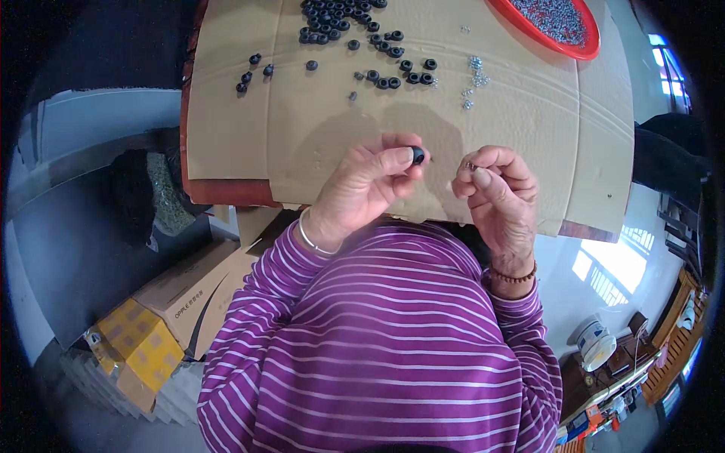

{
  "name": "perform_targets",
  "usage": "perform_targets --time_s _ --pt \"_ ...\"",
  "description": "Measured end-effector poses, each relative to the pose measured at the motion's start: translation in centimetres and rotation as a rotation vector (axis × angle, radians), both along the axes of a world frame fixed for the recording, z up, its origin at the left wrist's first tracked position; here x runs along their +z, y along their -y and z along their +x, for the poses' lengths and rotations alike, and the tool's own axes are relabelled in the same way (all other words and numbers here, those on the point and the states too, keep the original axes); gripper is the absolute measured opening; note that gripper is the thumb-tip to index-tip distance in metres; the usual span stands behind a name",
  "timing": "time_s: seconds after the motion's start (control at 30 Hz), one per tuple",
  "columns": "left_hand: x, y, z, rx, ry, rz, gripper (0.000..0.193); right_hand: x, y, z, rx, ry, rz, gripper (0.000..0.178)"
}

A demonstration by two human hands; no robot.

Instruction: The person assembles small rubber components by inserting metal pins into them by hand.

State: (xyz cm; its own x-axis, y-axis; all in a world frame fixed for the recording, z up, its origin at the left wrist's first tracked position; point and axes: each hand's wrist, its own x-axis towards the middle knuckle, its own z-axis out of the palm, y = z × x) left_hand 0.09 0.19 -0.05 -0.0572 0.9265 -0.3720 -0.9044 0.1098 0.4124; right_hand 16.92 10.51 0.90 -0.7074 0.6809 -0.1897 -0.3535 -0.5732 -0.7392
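Observation:
Between thumb and fingers, my left hand (pixel 371 175) grips a small black ring-shaped part (pixel 418 155) with a hole in it. To its right, my right hand (pixel 501 185) pinches a tiny shiny metal piece (pixel 472 166), too small to make out exactly. The two hands are apart, held over the near edge of a cardboard sheet (pixel 529 121). Beyond them lies a heap of similar black round parts (pixel 332 19), with several loose ones scattered nearer. A little cluster of small silvery metal pieces (pixel 478 75) rests right of those.
A red tray (pixel 594 45) full of small silvery pieces sits at the far right of the cardboard. On the floor at left stand a brown carton (pixel 192 294) and a yellow-patterned box (pixel 143 340). A white bucket (pixel 596 346) is at lower right.

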Motion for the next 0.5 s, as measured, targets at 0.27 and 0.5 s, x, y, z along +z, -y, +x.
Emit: perform_targets --time_s 0.27,0.5 --pt "0.9 -0.2 0.4 0.018 0.046 0.000 0.019 0.4 0.1 -0.2 -0.004 -0.095 -0.081 0.015" --pt "1.2 -0.2 0.8 -0.053 0.122 0.031 0.019 1.3 0.4 -0.2 -0.028 0.035 0.236 0.012"
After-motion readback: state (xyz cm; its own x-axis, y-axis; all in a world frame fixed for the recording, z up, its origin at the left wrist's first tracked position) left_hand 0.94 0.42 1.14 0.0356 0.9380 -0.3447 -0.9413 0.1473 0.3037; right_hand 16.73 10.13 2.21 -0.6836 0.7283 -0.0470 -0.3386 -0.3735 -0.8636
